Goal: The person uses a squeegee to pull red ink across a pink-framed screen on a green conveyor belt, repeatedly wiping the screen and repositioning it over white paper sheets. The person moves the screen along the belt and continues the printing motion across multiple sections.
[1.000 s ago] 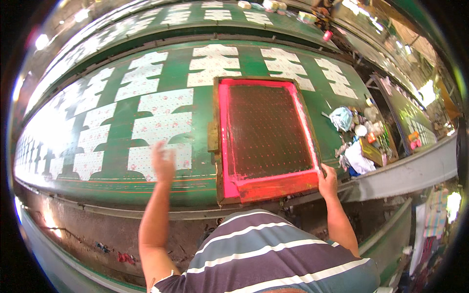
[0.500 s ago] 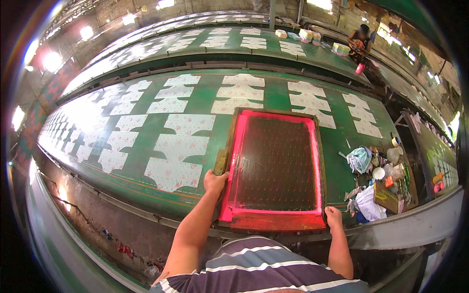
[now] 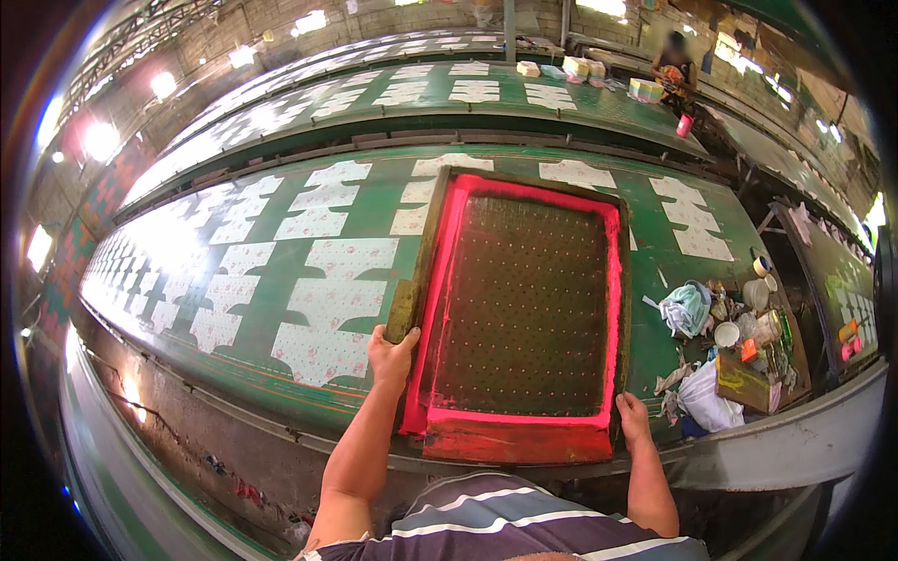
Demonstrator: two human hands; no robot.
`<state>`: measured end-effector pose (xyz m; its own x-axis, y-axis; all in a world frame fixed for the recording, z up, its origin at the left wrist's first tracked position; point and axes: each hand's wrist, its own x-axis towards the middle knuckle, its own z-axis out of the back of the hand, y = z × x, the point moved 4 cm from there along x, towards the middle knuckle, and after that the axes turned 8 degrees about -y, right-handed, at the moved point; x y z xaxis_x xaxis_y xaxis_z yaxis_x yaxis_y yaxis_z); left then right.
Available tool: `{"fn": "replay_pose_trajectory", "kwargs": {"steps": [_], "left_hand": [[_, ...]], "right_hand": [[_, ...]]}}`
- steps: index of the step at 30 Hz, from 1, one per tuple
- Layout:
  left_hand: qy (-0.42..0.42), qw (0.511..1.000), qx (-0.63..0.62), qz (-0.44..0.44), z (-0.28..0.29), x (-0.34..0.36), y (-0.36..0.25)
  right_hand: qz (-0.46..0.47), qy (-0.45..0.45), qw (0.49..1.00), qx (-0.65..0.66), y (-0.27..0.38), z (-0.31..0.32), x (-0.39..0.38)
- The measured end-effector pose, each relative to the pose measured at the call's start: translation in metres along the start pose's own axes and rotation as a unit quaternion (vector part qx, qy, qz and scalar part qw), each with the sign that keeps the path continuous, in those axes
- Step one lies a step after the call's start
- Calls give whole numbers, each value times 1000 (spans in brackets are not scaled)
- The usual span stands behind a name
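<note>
Between my hands is a screen printing frame (image 3: 526,299), with a dark mesh covered in small dots and a bright pink border. Its lower end is a red-stained strip. My left hand (image 3: 391,357) is closed on the frame's left side, just below a small wooden block (image 3: 402,310) fixed there. Near the lower right corner, the fingers of my right hand (image 3: 633,418) are wrapped on the frame's right side. The frame covers some of the white floral fabric pieces (image 3: 327,297) laid in columns on the green table (image 3: 267,304); whether it touches the table I cannot tell.
To the right lies a clutter of rags (image 3: 687,309), a white cloth (image 3: 709,397), tubs (image 3: 727,334) and a stained board (image 3: 746,381). A metal rail (image 3: 776,439) runs along the near right. Farther back, more long tables carry fabric pieces, and a person (image 3: 673,67) is at the far right.
The frame shows larger, its top edge higher up and its lower edge a little nearer me. My left hand has shifted slightly left with it. The right hand keeps its hold.
</note>
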<state>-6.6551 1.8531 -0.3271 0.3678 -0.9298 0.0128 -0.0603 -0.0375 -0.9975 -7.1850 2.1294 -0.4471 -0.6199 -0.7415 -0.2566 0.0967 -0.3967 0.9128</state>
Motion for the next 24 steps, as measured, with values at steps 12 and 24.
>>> {"fn": "replay_pose_trajectory", "kwargs": {"steps": [12, 24], "left_hand": [[97, 989, -86, 74, 11, 67, -59], [236, 954, -138, 122, 33, 88, -45]], "right_hand": [[162, 10, 917, 364, 150, -5, -96], [253, -130, 858, 428, 164, -37, -295]]}}
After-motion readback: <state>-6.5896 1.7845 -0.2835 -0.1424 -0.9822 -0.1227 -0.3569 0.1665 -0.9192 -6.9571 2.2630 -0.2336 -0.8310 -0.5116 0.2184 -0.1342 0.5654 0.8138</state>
